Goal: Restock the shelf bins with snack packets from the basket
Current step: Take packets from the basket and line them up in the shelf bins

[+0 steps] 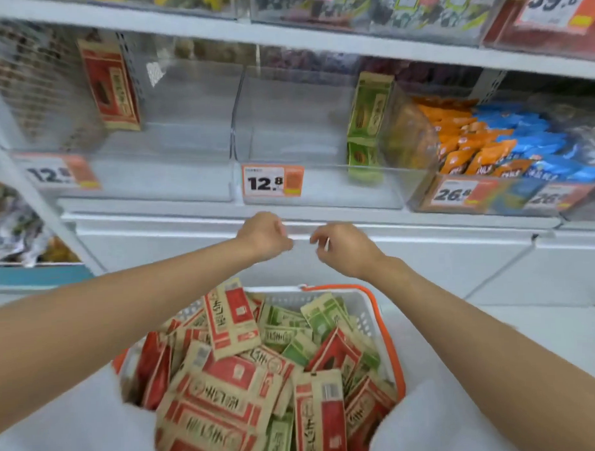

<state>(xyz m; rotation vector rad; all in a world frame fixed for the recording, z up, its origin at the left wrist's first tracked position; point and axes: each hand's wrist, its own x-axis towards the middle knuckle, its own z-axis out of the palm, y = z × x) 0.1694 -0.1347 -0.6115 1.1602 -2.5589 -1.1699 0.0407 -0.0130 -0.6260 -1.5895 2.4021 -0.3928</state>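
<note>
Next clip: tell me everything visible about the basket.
The basket is white perforated plastic with an orange handle along its rim. It sits before the shelf, between the forearms, heaped with red and green paper-look packets. The left hand and right hand hover above, not touching; its support is hidden.
</note>
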